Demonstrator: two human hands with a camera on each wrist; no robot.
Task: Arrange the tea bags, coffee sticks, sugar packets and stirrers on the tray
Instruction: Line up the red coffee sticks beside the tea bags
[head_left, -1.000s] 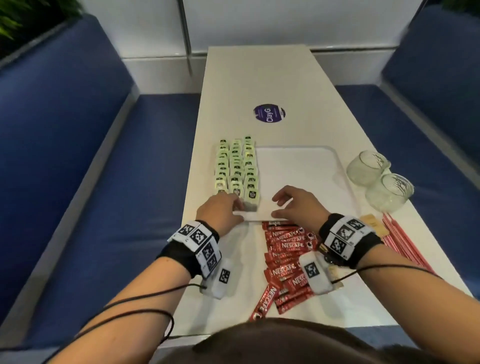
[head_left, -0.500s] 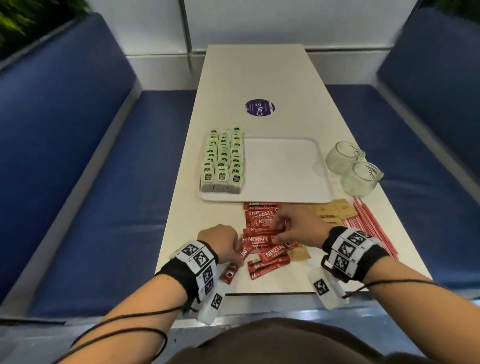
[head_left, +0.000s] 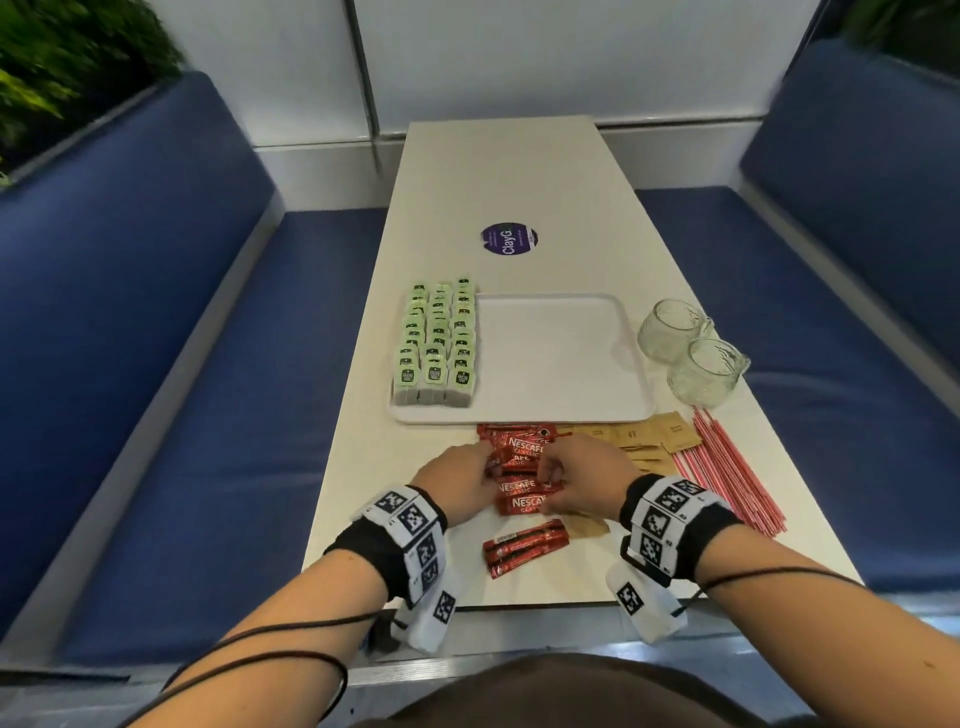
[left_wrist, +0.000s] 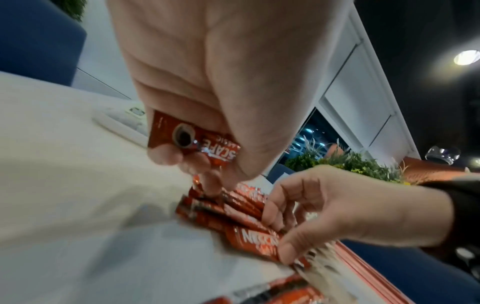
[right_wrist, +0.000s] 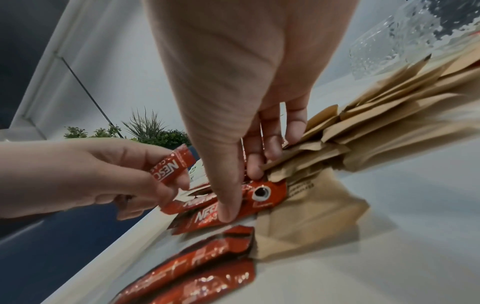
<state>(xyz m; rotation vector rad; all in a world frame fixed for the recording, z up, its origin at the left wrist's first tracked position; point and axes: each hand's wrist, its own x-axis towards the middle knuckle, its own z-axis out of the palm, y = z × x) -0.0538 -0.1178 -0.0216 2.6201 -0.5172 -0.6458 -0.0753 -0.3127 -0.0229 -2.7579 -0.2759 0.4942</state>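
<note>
Green tea bags (head_left: 435, 345) stand in rows on the left side of the white tray (head_left: 566, 364). Red coffee sticks (head_left: 519, 470) lie heaped just in front of the tray. My left hand (head_left: 485, 465) pinches one coffee stick (left_wrist: 193, 139) at the pile's left end. On the pile's right end my right hand (head_left: 550, 475) grips several sticks (right_wrist: 233, 203), thumb on top and fingers curled behind. Brown sugar packets (head_left: 649, 436) lie to the right of the pile, and beyond them red-and-white stirrers (head_left: 727, 467).
Two glass cups (head_left: 670, 330) (head_left: 706, 371) stand right of the tray. Two loose coffee sticks (head_left: 524, 548) lie near the table's front edge. A purple sticker (head_left: 509, 239) sits mid-table. Blue benches (head_left: 156, 364) flank the table.
Both hands drew back from the tray's near edge to the coffee stick pile. They then closed in from either side, and each took hold of sticks.
</note>
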